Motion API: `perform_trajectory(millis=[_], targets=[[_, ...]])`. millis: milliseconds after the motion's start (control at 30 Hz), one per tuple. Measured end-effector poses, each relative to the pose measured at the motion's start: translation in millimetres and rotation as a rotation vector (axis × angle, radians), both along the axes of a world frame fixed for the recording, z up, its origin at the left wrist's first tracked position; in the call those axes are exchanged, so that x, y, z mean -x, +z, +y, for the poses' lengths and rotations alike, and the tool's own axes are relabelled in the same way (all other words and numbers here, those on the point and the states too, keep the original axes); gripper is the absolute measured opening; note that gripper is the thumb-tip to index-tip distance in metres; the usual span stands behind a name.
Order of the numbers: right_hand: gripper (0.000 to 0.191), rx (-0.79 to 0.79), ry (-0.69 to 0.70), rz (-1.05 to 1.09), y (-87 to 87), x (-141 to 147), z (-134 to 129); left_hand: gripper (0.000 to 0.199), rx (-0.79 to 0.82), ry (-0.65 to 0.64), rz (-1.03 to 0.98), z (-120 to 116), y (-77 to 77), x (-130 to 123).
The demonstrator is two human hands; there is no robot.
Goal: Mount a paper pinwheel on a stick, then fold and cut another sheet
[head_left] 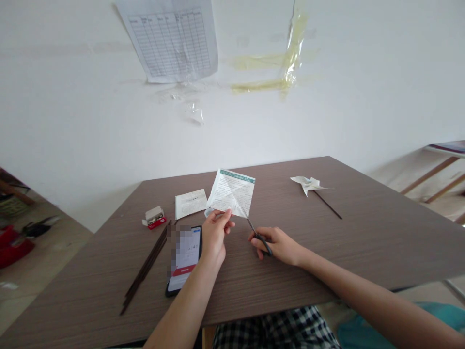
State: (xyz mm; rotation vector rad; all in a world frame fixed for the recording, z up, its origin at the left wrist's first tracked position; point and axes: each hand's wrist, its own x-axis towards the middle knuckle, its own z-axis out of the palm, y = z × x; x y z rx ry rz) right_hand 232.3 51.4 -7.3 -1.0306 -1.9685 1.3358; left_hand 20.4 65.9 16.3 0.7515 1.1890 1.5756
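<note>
My left hand [217, 232] pinches the lower edge of a square sheet of printed paper [232, 191] with a green band along its top. Diagonal creases cross the sheet. In my right hand [276, 245] is a pair of scissors [262, 242] with black handles, fingers wrapped round the grips. Its blades meet the paper's lower right corner; whether they are cutting cannot be made out. Behind my left hand lies more printed paper [191, 203], and a small round whitish thing [208, 212] is partly hidden by the hand and sheet.
A phone [185, 261] lies beside my left forearm, with dark thin sticks [145, 269] to its left. Beyond them stands an open small red-and-white box [155, 218]. A paper pinwheel [308, 184] on a dark stick rests at the right. The wall [254, 131] borders the table's back edge.
</note>
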Motion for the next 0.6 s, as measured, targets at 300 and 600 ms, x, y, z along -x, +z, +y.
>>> perform_trajectory(millis=[300, 600], targets=[[0.041, -0.020, 0.012, -0.013, -1.0, -0.8, -0.1, 0.062, 0.002, -0.009, -0.002, -0.1, -2.4, 1.8], [0.042, -0.013, 0.018, -0.002, -3.5, -1.2, 0.6, 0.061, -0.003, -0.012, 0.010, 0.8, -3.8, 2.4]])
